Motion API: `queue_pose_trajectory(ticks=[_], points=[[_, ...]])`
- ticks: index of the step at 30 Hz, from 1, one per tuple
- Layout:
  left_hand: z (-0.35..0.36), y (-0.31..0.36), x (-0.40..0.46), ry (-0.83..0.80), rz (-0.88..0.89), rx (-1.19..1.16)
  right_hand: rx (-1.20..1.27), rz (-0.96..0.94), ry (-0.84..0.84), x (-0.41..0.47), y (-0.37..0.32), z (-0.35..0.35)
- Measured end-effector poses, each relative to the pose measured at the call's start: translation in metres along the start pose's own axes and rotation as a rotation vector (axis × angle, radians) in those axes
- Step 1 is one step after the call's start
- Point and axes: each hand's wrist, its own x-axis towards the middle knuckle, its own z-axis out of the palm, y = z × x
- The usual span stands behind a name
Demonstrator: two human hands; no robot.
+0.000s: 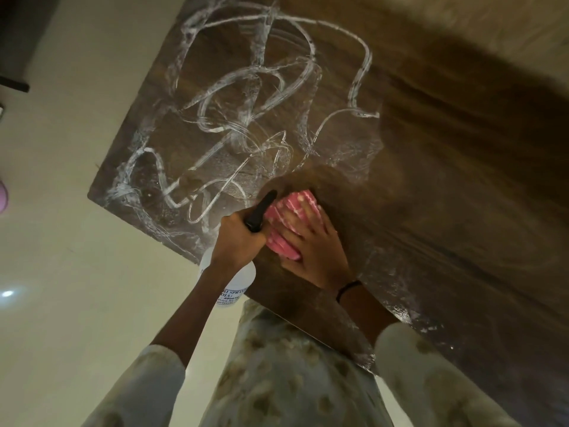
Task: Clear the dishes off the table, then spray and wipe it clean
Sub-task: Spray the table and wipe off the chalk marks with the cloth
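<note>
mostly a dark wooden table [446, 186] streaked with white foam swirls [234, 118], right hand [311, 241] pressing a pink striped cloth [288, 224] flat near its front edge with fingers spread, left hand [238, 238] curled round the spray bottle [229, 280] beside the cloth

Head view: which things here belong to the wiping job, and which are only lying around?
Belong to the job:
- table, streaked with white foam
- pink cloth under the right hand
- spray bottle gripped by the left hand

Just lying about:
- pink object at the left edge, on the floor
- dark furniture, upper left
</note>
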Motion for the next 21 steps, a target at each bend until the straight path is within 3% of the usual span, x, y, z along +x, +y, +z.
queue_pose_trajectory(ticks=[6,12,16,21], points=[[-0.002,0.005,0.005,0.058,0.031,0.016,-0.108,0.099,-0.004,-0.012,0.051,-0.013],[-0.002,0.007,0.010,0.022,0.056,0.001,-0.054,0.260,0.092,0.053,0.020,-0.022],[-0.002,0.008,0.014,-0.045,0.066,0.014,0.055,0.198,0.090,0.066,-0.010,-0.014],[-0.007,0.015,0.024,-0.128,0.119,0.050,-0.035,0.078,0.042,0.010,-0.003,0.002]])
